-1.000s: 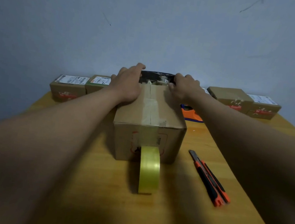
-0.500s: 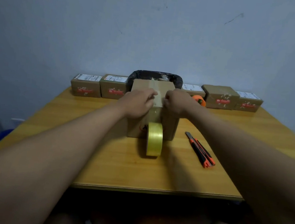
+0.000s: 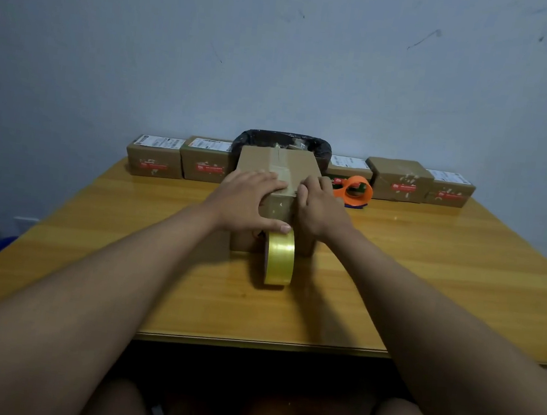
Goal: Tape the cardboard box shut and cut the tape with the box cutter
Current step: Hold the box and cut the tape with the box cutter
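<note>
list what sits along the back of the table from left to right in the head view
small labelled box → second labelled box → black-lined bin → orange tape dispenser → plain brown box → last labelled box. One more box behind the dispenser is too hidden to place.

cardboard box [image 3: 278, 163]: taped, upright | tape roll [image 3: 280, 259]: on edge, touching box front

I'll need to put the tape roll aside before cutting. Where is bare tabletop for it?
Bare table lies left of the cardboard box, and more right of it, nearer than the orange tape dispenser. The back edge is crowded by small boxes.
</note>
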